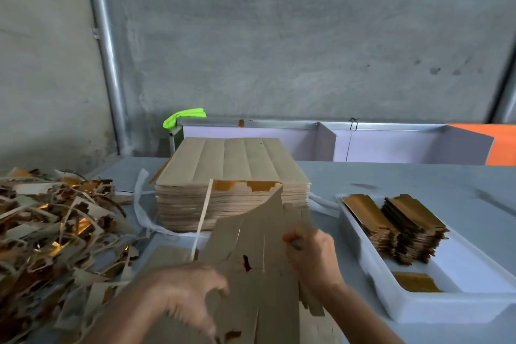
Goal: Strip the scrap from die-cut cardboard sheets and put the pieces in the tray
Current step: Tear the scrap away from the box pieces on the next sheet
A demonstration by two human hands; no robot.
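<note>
Now hold the sheet (251,254) up over the table (377,179), just in front of the big stack (231,173), with the scrap pile (55,232) to the left and the tray (435,307) of pieces (402,226) to the right. Keep the right hand (310,257) pinching the sheet's right edge, and curl the left hand (181,290) round the near left edge. Pull slowly so only the thin strip (202,220) tears off.

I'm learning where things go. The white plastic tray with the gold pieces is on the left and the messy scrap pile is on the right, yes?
Swapped. The head view shows the white plastic tray of stacked gold pieces on the person's right, the messy scrap pile on the left.
</note>
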